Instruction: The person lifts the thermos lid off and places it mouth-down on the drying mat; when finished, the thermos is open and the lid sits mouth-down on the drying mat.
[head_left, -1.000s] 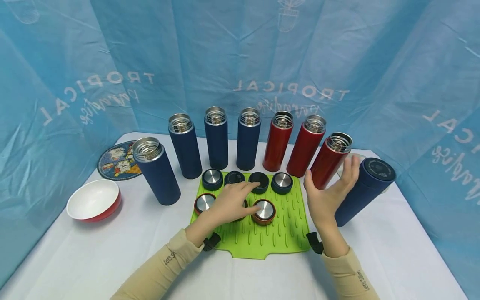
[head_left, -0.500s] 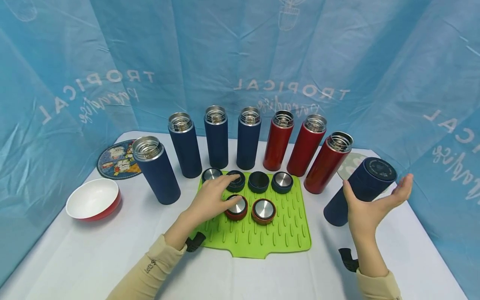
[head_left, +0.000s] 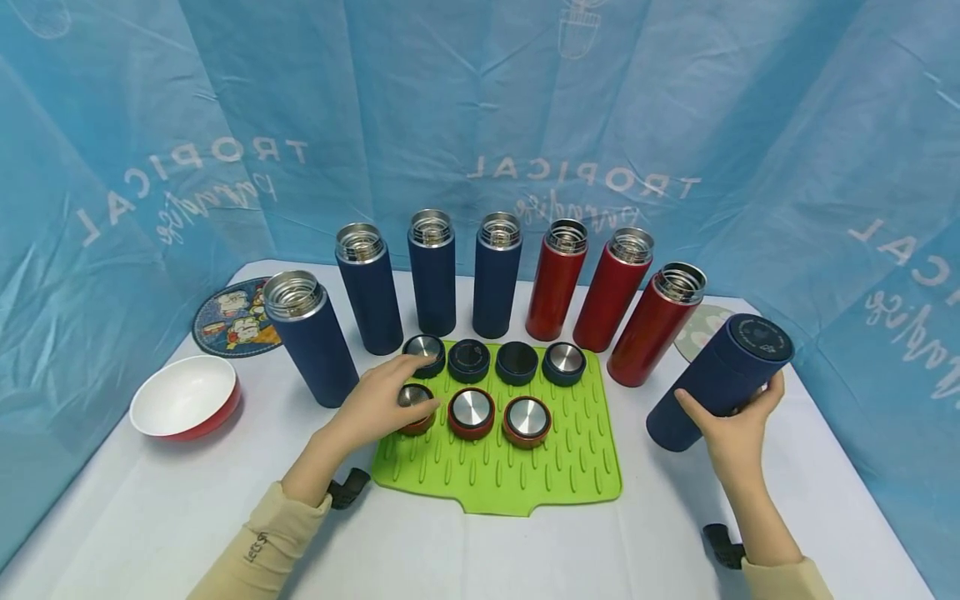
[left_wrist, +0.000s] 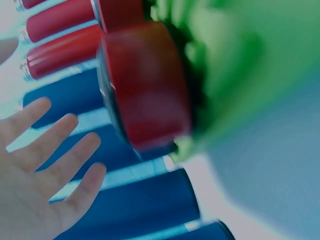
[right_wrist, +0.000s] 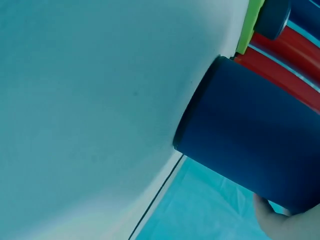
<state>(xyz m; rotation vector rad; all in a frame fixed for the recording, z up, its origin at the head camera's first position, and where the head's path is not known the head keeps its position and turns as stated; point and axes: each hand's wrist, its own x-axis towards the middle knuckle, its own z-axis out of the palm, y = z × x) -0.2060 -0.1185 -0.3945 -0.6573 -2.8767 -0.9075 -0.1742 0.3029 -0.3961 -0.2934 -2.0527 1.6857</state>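
My right hand (head_left: 738,437) grips the lidded navy thermos bottle (head_left: 712,379) at the right, thumb on the near side and fingers curled behind it. The bottle's base is down at the white table in the right wrist view. Over the left part of the green mat, my left hand (head_left: 367,408) reaches with fingers spread, thumb and fingers on either side of a red-rimmed lid (head_left: 415,404). In the left wrist view those fingers stand apart from the red lid (left_wrist: 147,90). Two similar lids, a red one (head_left: 471,413) and an orange-red one (head_left: 527,421), sit to the right.
On the green mat (head_left: 495,492), several navy lids (head_left: 516,363) form the back row. Behind stand open navy bottles (head_left: 433,287) and three open red bottles (head_left: 557,287). A red-and-white bowl (head_left: 187,400) and a patterned round mat (head_left: 232,321) lie left; a pale round mat (head_left: 697,329) lies right.
My left hand has moved left across the lids to the leftmost red one. My right hand has moved right from beside a red bottle and closed round the lidded navy bottle.
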